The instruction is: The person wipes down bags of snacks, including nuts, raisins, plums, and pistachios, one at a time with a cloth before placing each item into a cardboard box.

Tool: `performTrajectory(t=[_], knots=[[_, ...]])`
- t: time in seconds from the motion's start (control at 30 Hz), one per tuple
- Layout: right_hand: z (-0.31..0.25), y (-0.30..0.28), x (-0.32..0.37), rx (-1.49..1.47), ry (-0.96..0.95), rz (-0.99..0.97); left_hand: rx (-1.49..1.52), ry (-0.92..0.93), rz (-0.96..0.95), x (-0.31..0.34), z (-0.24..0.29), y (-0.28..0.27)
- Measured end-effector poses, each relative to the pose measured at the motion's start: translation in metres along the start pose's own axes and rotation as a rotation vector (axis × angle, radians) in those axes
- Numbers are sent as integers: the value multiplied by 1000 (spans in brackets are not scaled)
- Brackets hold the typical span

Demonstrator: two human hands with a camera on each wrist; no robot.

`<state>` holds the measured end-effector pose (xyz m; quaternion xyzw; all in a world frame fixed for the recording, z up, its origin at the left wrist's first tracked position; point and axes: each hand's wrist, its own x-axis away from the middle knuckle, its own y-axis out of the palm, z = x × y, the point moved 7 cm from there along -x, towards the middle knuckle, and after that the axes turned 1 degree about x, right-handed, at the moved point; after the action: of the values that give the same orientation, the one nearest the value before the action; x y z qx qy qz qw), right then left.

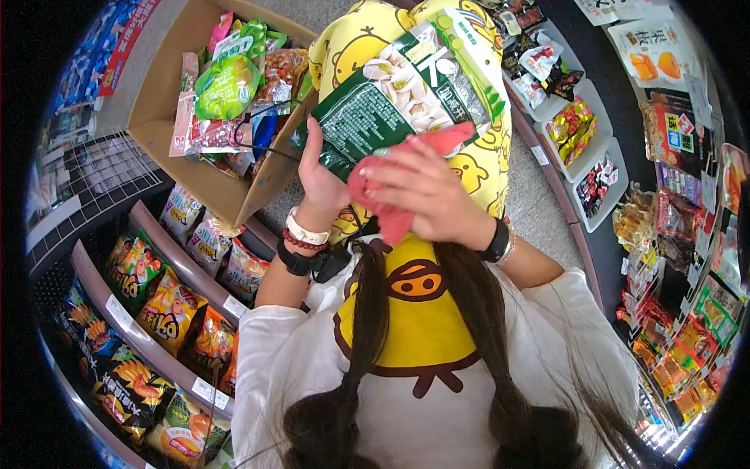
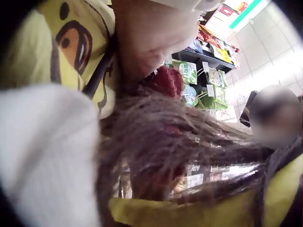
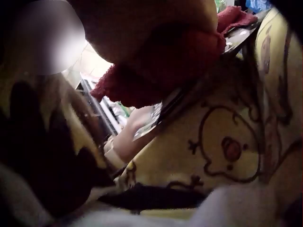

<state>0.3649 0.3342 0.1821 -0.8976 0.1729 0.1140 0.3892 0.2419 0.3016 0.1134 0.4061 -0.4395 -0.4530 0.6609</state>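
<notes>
A green bag of pistachios (image 1: 367, 117), with nuts pictured on its front, lies tilted across the person's lap in the head view. My left hand (image 1: 322, 184) holds its near left edge, thumb along the side and the other fingers hidden beneath. Over the bag's near side, my right hand (image 1: 433, 191) grips a bunched red cloth (image 1: 453, 139), its fingers spread across the top and its thumb out of sight. The right wrist view has the dark red cloth (image 3: 132, 87) against the bag. Hair covers much of the left wrist view.
An open cardboard box (image 1: 195, 180) full of snack packets stands at the left, a black cord hanging over it. Chip bags (image 1: 172, 309) fill the left shelves. White trays (image 1: 605, 195) of small packets and a rack of hanging snacks (image 1: 672, 141) line the right.
</notes>
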Motion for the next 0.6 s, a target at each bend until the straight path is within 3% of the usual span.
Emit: performTrajectory(t=[0.2, 0.3, 0.4, 0.5, 0.53, 0.6], knots=[[74, -76, 22, 59, 339, 512, 81, 15, 19, -1, -3, 4], [75, -87, 12, 134, 358, 536, 53, 26, 69, -2, -2, 5], [21, -43, -17, 108, 141, 333, 29, 26, 102, -2, -4, 11], [-1, -15, -30, 27, 3, 207, 90, -153, 182, 9, -9, -2], [-4, -10, -32, -2, -28, 176, 105, -109, 117, 6, -5, 0], [21, -30, -38, -12, 41, 293, 139, -24, -11, 0, -1, 5]])
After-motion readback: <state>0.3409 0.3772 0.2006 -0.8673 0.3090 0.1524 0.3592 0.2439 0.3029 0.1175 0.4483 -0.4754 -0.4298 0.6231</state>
